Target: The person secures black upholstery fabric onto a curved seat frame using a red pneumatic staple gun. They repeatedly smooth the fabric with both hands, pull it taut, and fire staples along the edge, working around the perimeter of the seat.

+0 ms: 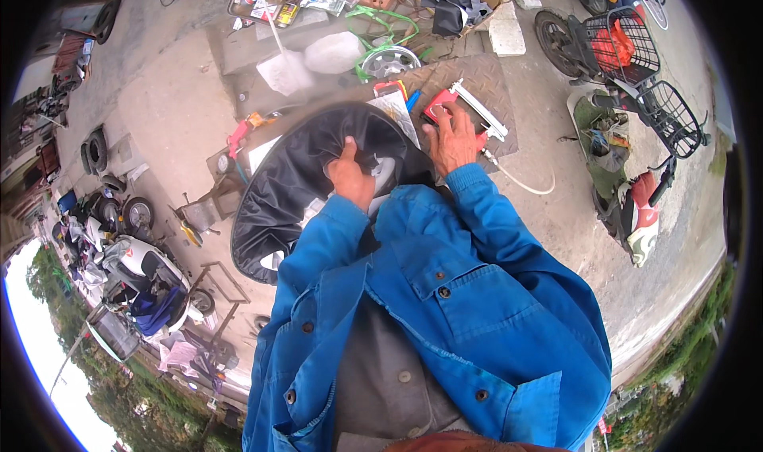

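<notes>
A scooter seat with a black leather-like cover [274,186] lies against my lap, and pale patches show inside its rim. My left hand [352,180] is closed at the cover's inner side, thumb pointing up; the curled fingertips are partly hidden. To the right of the seat, my right hand [455,140] is on a red staple gun [442,102], its fingers bent over the body. The gun's long silver magazine [482,110] points away, and a pale air hose [520,183] curves off from its rear end.
A rusty metal plate [497,74] lies beneath the staple gun. Ahead are a white stool-like piece [334,53], a green frame [389,24] and a tool tray [270,3]. Bikes with a wire basket [624,46] stand right; a white scooter [147,265] stands left.
</notes>
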`<move>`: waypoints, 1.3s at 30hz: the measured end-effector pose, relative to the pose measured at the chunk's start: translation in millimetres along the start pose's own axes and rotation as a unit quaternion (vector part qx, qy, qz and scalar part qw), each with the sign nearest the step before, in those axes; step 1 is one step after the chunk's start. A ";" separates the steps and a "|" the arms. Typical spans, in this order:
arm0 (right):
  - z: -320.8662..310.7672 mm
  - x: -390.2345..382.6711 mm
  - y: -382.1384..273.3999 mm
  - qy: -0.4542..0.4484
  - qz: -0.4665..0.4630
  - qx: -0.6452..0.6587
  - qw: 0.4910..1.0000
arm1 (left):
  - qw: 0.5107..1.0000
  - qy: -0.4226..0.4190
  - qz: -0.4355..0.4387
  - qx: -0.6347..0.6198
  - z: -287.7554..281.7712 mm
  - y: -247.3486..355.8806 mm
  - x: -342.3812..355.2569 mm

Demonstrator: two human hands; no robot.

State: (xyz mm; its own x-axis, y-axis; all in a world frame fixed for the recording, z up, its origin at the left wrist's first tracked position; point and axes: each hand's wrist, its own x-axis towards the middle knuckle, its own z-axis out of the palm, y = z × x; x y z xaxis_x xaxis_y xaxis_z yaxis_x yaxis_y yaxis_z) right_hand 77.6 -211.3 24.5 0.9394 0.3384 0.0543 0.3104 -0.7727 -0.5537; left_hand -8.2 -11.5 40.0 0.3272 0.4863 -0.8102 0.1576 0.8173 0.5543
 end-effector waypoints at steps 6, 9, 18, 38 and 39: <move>84.0 14.3 -29.8 -0.142 0.144 0.349 0.915 | 0.999 -0.009 -0.014 0.043 28.2 12.4 -23.0; 73.6 12.3 -44.9 -0.121 0.104 0.345 0.925 | 0.995 -0.002 -0.034 0.094 32.6 16.2 -31.8; 83.5 9.0 -43.6 -0.152 0.184 0.353 0.905 | 0.997 -0.034 -0.062 0.045 38.8 17.8 -41.1; 97.5 8.2 -35.7 -0.129 0.184 0.370 0.902 | 0.989 -0.088 -0.120 0.024 16.0 18.6 -24.0; 97.2 8.0 -35.6 -0.128 0.185 0.371 0.901 | 0.989 -0.089 -0.116 0.029 14.4 17.0 -22.0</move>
State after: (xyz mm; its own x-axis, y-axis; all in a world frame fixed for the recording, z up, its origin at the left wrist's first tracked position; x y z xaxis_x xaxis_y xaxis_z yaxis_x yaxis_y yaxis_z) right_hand 59.9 -128.9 -36.2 0.8650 0.3174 -0.3887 -0.2886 -0.3191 -0.9027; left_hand 0.7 -12.8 70.0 0.4336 0.2218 -0.8734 0.2983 0.8793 0.3714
